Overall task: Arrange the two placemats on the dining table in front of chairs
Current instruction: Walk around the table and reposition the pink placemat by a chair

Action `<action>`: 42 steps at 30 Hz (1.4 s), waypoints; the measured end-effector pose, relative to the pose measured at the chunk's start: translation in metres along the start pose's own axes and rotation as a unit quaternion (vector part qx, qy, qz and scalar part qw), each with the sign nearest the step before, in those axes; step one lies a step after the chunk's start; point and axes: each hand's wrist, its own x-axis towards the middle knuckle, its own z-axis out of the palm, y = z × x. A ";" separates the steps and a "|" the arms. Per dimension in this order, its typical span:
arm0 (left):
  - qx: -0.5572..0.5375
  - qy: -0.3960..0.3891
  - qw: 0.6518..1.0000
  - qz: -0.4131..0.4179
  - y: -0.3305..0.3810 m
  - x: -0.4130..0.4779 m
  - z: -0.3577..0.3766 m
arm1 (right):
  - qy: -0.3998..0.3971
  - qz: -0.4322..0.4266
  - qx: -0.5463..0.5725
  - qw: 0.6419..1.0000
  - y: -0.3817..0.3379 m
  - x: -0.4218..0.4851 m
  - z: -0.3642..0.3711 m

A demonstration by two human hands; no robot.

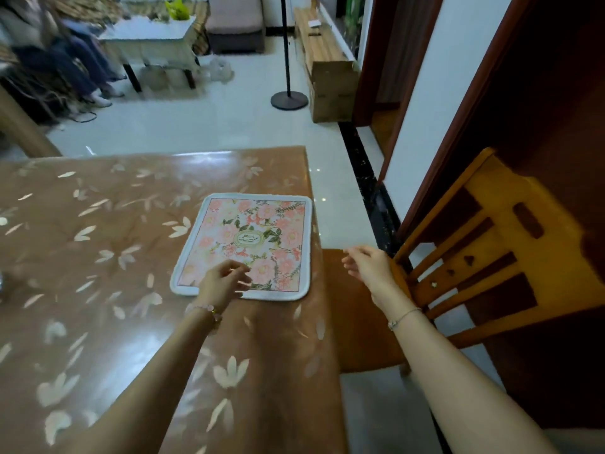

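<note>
Both bare forearms stretched forward from the bottom edge, each with a bracelet at the wrist.

Left hand (222, 279) over the near edge of the placemat (248, 247), wrist low above the desk (98, 257), palm turned down. Fingers (240, 271) loosely curled and released, gripping nothing; tips over the mat's near border, touching or just above it, cannot tell which.

Right hand (368, 265) off past the desk's right edge, above the seat of the wooden chair (491, 244). Palm turned inward toward the mat, fingers (352, 257) slack and half spread, empty, touching nothing.

One floral placemat only in sight: pink flowers, green leaves, pale border, a small oval emblem at the middle. Flat on the desk near its right edge, long side running away from the camera, right border almost level with the desk's edge, directly beside the chair. Slightly askew to the desk's edge.

Desk covered in a glossy brown cloth with pale leaf prints. Chair with slatted back, pulled out from the desk and angled, seat partly under the right forearm.
</note>
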 end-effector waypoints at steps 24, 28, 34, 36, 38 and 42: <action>-0.218 0.259 0.936 -0.099 -0.009 -0.051 0.111 | -0.299 -0.039 -0.126 0.945 -0.032 0.093 0.001; -0.237 0.313 0.910 -0.129 -0.015 -0.011 0.100 | -0.340 -0.039 -0.164 0.925 -0.047 0.137 0.043; -0.181 0.438 0.860 -0.188 -0.030 0.014 0.076 | -0.368 -0.110 -0.259 0.886 -0.067 0.196 0.106; -0.143 0.483 0.840 -0.202 -0.032 0.015 0.071 | -0.380 -0.130 -0.289 0.869 -0.069 0.213 0.123; -0.162 0.477 0.835 -0.221 -0.036 0.018 0.066 | -0.386 -0.142 -0.319 0.854 -0.068 0.227 0.133; -0.248 0.451 0.818 -0.257 -0.040 0.025 0.064 | -0.375 -0.192 -0.420 0.803 -0.063 0.251 0.143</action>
